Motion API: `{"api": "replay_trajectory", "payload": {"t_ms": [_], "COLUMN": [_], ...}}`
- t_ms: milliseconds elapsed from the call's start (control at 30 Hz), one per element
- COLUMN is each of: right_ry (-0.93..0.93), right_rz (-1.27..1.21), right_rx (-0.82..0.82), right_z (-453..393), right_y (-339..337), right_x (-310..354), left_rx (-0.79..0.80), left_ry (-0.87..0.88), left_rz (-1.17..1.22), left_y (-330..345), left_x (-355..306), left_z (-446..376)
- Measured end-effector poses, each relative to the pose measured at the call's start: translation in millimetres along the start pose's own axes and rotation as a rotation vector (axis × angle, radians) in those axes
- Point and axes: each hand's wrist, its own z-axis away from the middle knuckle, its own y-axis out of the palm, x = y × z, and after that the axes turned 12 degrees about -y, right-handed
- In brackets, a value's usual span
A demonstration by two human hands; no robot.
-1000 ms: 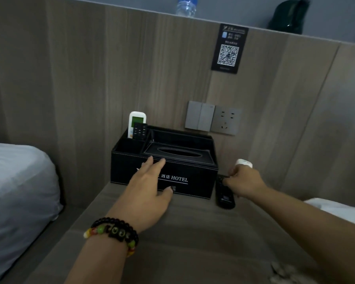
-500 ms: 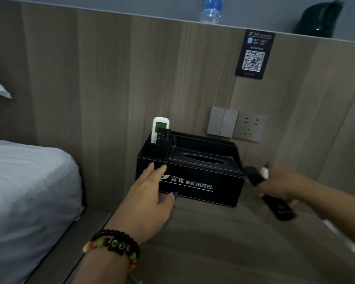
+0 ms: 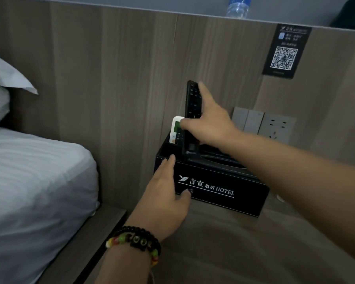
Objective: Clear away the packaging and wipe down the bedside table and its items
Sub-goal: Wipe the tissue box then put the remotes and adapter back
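Your right hand [image 3: 208,121] grips the black remote [image 3: 192,103] between thumb and fingers, holding it upright with its lower end inside a rear compartment of the black hotel organizer box [image 3: 223,187]; you cannot tell whether that end touches the bottom. Just beside it on the left, a white remote [image 3: 176,128] with a green screen stands in the same corner of the box. Your left hand [image 3: 164,193] lies flat against the front face of the box, fingers straight and spread, the thumb near the printed HOTEL lettering and the fingertips at the top edge. A beaded bracelet [image 3: 135,241] circles that wrist. The box stands on the bench [image 3: 223,253] against the wood wall panel [image 3: 121,78], below a QR code sign [image 3: 284,52] and left of the wall switches and socket [image 3: 262,124]. The bed [image 3: 35,181] with its pillow [image 3: 2,78] lies to the left, and a water bottle [image 3: 237,6] stands on the ledge above.
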Motion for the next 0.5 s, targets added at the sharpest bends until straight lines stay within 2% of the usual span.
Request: {"api": "replay_trajectory", "payload": {"t_ms": [100,200,400,500], "right_ry": [-0.147,-0.169,-0.077,-0.103], "right_rz": [-0.071,-0.153,-0.177,-0.129], "right_rx": [-0.214,-0.362,-0.476,-0.488], "right_z": [-7,-9,-5,-4], "right_y": [41,57,81,84], "right_x": [-18,-27,-51,-58], "left_rx": [-0.003,0.012,0.063,0.071], "left_ry": [0.009,-0.014,-0.049,-0.062], "left_rz": [0.010,0.016,0.011,0.018], "left_y": [4,7,14,16], "left_x": [3,7,4,3], "left_z": [-6,-13,-18,-19]}}
